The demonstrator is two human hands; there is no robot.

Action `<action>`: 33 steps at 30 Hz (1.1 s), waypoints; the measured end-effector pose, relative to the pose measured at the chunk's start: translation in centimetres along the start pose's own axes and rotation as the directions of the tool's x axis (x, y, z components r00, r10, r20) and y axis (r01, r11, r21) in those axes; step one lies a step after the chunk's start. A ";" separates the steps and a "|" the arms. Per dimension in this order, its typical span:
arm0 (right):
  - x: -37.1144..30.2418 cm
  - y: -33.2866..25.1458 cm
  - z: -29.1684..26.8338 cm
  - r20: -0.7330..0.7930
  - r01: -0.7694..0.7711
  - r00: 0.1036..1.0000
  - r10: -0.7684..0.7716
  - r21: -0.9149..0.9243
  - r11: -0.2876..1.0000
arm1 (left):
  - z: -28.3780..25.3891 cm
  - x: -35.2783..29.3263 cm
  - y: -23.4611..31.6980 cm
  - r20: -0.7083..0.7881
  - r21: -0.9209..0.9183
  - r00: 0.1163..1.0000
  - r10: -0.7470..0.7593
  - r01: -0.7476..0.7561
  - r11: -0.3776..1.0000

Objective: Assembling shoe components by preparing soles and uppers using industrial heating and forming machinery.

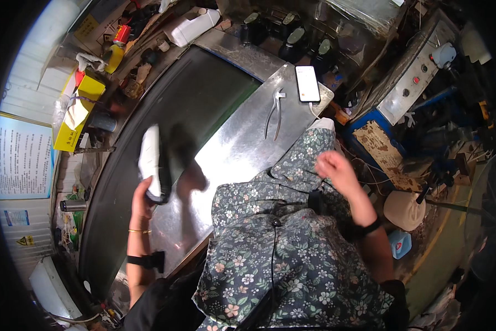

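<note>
My left hand (143,201) grips a shoe (150,157) by its near end. The shoe has a white sole and a dark upper. It is held up over the black conveyor belt (187,88), close to the edge of the shiny metal tabletop (231,149); its shadow falls on the metal. My right hand (336,170) is raised above the floral apron (281,237) over my lap. Its fingers are curled closed, and whatever may be inside them is hidden. Metal pincers (273,116) lie on the tabletop, apart from both hands.
A lit phone (307,84) with a cable lies at the tabletop's far right corner. Several dark shoe-shaped pieces (295,41) stand behind it. A control panel (416,77) is at right, above a beige jug (404,209). A yellow box (79,118) is at left.
</note>
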State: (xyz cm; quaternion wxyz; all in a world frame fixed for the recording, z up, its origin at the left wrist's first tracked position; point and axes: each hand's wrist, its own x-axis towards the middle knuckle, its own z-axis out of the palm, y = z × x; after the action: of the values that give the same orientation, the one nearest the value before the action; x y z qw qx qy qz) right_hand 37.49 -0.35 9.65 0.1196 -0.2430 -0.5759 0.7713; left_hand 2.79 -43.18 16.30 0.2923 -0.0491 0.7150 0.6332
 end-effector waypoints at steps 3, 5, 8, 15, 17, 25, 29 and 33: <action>3.7 -5.2 2.3 -0.004 0.239 0.970 -0.242 -0.130 0.962 | 11.0 -3.5 1.0 0.310 0.089 0.939 0.146 -0.182 0.979; 4.3 -9.2 3.1 -0.069 0.293 0.953 -0.295 -0.037 0.955 | 17.4 -5.2 2.0 0.591 0.136 0.797 0.124 -0.250 0.959; 2.7 -12.9 3.3 -0.248 0.456 0.806 -0.537 -0.317 0.832 | 24.2 -6.0 4.0 0.935 0.245 0.340 0.101 -0.825 0.510; -0.3 -7.7 2.0 -0.105 0.282 0.872 -0.478 -0.690 0.666 | 36.4 -4.0 0.4 0.877 0.021 0.111 0.467 -0.981 0.195; 0.4 -7.4 0.7 -0.050 0.249 0.939 -0.341 -0.587 0.771 | 38.1 -2.6 -1.0 0.901 0.065 0.401 0.163 -0.496 0.866; 2.3 -12.2 -0.7 0.170 0.130 0.985 -0.016 -0.688 0.714 | 37.9 1.9 -0.5 0.986 -0.055 0.160 0.037 0.109 0.993; 3.6 -10.1 2.5 -0.006 0.163 0.946 -0.325 -0.858 0.487 | 41.3 2.7 -1.5 0.868 0.060 0.438 -0.233 0.374 0.926; 3.1 -9.2 3.1 -0.150 0.149 0.888 -0.435 -0.801 0.580 | 42.5 2.7 -2.9 0.831 0.024 0.501 -0.242 0.402 0.915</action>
State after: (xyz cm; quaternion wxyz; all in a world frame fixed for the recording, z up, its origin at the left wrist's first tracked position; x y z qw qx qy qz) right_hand 32.39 1.33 18.26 0.2261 -0.2960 -0.8525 0.3668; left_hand 17.02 -3.23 11.28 0.6972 0.0919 0.4172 0.5757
